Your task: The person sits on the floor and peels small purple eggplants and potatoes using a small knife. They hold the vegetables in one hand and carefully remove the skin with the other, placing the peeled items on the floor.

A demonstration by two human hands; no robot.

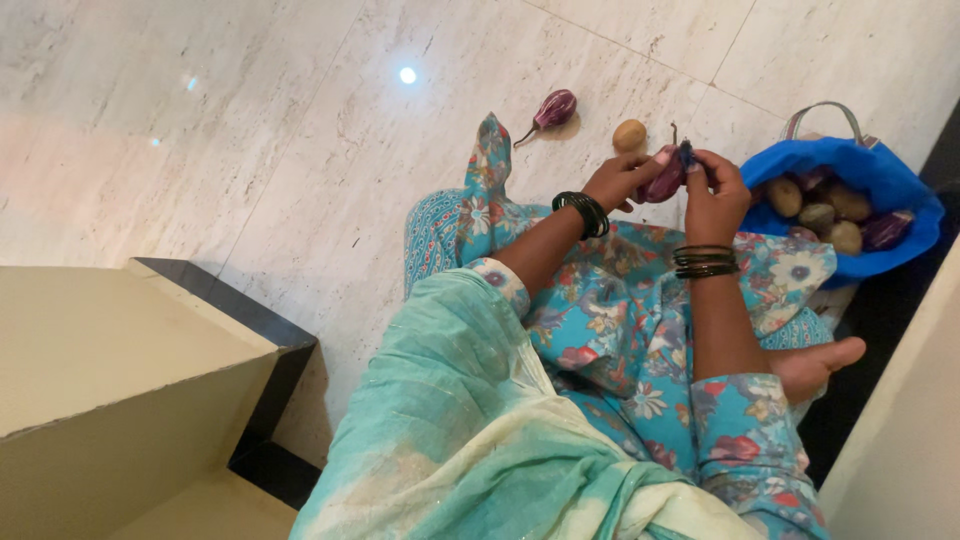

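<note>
A small purple eggplant [664,181] is held between both my hands above my lap. My left hand [622,178] grips its body from the left. My right hand [716,192] pinches its dark stem end from the right. Both wrists wear dark bangles. A second purple eggplant [553,109] lies on the marble floor just beyond my hands, with a brown potato [629,135] beside it.
A blue bag [880,175] with grey handles sits on the floor at the right, holding several potatoes and eggplants. My bare foot [815,365] rests below it. A beige step with a dark edge [240,310] stands at the left.
</note>
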